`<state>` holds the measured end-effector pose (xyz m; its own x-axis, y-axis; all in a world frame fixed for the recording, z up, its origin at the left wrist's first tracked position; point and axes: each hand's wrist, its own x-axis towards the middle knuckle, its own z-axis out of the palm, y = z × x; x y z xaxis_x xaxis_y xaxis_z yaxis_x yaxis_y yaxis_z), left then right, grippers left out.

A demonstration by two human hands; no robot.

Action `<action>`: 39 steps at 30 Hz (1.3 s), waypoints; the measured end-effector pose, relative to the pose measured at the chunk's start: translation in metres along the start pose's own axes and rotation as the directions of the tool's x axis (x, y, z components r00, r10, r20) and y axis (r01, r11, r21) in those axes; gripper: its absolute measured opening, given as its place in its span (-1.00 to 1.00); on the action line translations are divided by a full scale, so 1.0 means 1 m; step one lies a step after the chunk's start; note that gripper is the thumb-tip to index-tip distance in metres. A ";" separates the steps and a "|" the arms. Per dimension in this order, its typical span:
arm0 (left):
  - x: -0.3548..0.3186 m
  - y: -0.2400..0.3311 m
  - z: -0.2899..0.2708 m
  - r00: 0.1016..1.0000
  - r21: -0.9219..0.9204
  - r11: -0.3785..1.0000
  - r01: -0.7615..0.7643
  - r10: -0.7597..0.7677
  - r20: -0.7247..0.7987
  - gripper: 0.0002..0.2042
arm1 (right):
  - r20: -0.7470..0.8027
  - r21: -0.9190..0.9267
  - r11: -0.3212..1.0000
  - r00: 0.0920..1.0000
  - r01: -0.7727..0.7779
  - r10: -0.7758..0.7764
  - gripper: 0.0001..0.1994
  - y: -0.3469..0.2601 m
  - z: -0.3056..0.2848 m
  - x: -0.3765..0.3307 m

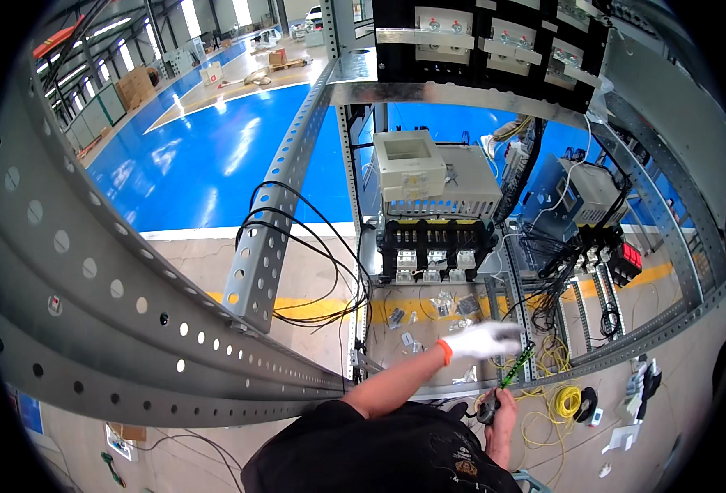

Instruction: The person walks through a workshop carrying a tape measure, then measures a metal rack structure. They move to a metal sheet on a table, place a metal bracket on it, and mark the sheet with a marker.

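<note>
My left hand (484, 339), in a white glove with an orange cuff, reaches across to the right with its fingers stretched out. Nothing shows in it. Just below its fingertips is the end of a green blade (517, 366), drawn out of a tape measure (488, 407). My bare right hand (503, 415) is wrapped around the tape measure's dark case, close to my body. The blade slants up to the right, over the front rail of the metal frame, near a perforated upright (517, 306). Whether the glove touches the blade cannot be made out.
Perforated steel beams (277, 222) surround me. Ahead stands a switch unit (437, 185) with a beige front box; another unit (597, 193) with black cables is to its right. Black wires (330, 246) loop from the left beam. Yellow cable coils (567, 401) and small bagged parts (443, 304) lie on the floor.
</note>
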<state>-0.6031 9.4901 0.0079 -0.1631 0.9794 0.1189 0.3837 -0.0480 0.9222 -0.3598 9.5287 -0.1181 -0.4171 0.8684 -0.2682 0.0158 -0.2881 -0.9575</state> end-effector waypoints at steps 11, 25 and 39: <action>-0.021 0.049 0.015 0.955 -0.253 0.944 0.213 -0.255 -0.150 -0.63 | 0.051 -0.415 0.873 0.964 0.257 -0.260 -0.88 0.018 -0.011 0.012; -0.024 -0.018 -0.052 0.727 -0.500 0.865 -0.051 -0.311 -0.612 -0.66 | 0.389 -0.512 0.847 0.918 0.144 0.079 -0.80 -0.001 -0.056 0.021; -0.017 0.041 -0.258 0.166 -0.131 0.809 -0.573 -0.041 -0.985 -0.70 | 0.422 -0.683 0.443 0.809 0.581 -0.409 -0.78 0.002 -0.149 0.022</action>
<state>-0.8193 9.4212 0.1385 -0.9385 -0.0285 0.3442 0.2853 -0.6256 0.7261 -0.2338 9.6077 -0.1420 -0.7275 0.6498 0.2200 0.3857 0.6526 -0.6522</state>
